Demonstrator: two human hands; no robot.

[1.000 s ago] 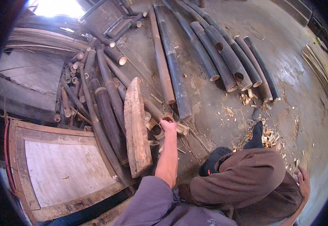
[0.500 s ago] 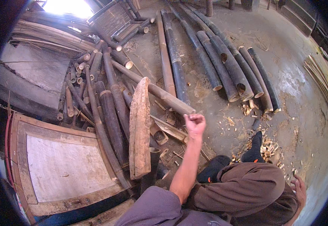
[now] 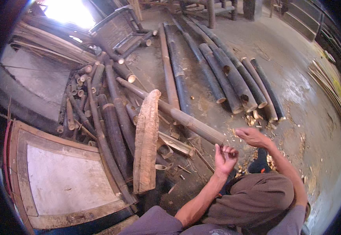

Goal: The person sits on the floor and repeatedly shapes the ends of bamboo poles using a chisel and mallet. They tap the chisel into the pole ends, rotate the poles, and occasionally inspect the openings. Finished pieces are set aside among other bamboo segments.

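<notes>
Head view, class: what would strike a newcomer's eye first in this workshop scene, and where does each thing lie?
A long bamboo pole slants across the middle, its near end between the person's raised left hand and right hand. Beside it a rough wooden slab stands tilted among dark bamboo lengths. Thick cut bamboo culms lie side by side on the concrete floor at upper right, pale chips scattered near them.

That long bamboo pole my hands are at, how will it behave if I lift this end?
The bamboo pole looks stiff and probably hollow, so fairly light. Being round and resting across other poles, it may roll. Its far end would likely drag.
</notes>
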